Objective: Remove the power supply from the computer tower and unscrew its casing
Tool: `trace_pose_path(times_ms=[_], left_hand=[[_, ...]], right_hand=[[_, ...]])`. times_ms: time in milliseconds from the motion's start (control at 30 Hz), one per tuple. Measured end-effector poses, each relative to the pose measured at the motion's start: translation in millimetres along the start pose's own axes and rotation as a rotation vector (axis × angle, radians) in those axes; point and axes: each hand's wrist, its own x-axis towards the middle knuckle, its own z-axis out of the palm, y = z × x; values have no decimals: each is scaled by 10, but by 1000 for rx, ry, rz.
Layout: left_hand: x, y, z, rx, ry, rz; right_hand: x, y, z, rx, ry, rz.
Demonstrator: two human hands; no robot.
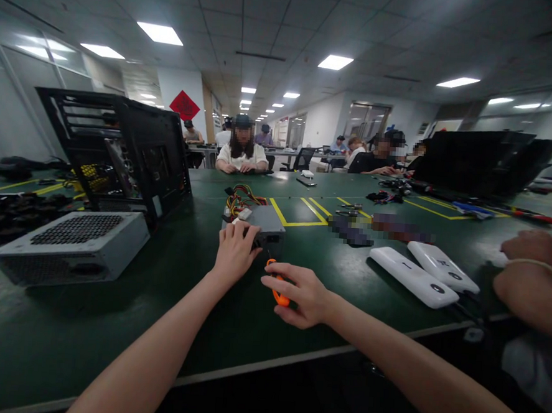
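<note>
A grey computer power supply (268,218) with a bundle of coloured cables (243,198) lies on the green table in front of me. My left hand (237,248) rests on its near left side, fingers bent over the casing; whatever is under the fingers is hidden. In my right hand (301,293) is a screwdriver (280,292) with an orange and black handle, held between thumb and fingers. Its thin shaft points up toward the near face of the power supply. I cannot tell whether the tip touches a screw.
A larger power supply (81,244) and an open black computer case (120,153) stand at left. Two white power banks (414,277) lie at right, near another person's arm (528,278). Black monitors (475,162) stand farther right. A person (242,151) sits across the table.
</note>
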Motion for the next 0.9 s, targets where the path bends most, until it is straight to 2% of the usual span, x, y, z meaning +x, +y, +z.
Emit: trace_pose_path(times_ms=[100,300,400,500,600,767,900], left_hand=[[-3,27,-17,19,-6,-19],[11,31,-30,51,-5,-32],[22,18,-31,46,-9,-38],[29,13,-35,36,-12,-48],[32,4,-33,29,-10,-47],[44,-52,-1,22,-16,-58],[60,-114,24,20,-10,-47]], right_hand=[[5,-17,-22,-61,22,-31],[-14,-19,-19,-29,111,-23],[-19,-14,-35,5,86,-8],[-1,-23,-57,-52,27,-39],[22,-31,-54,-85,29,-55],[-4,10,-4,61,95,54],[-15,25,-7,115,1,127]])
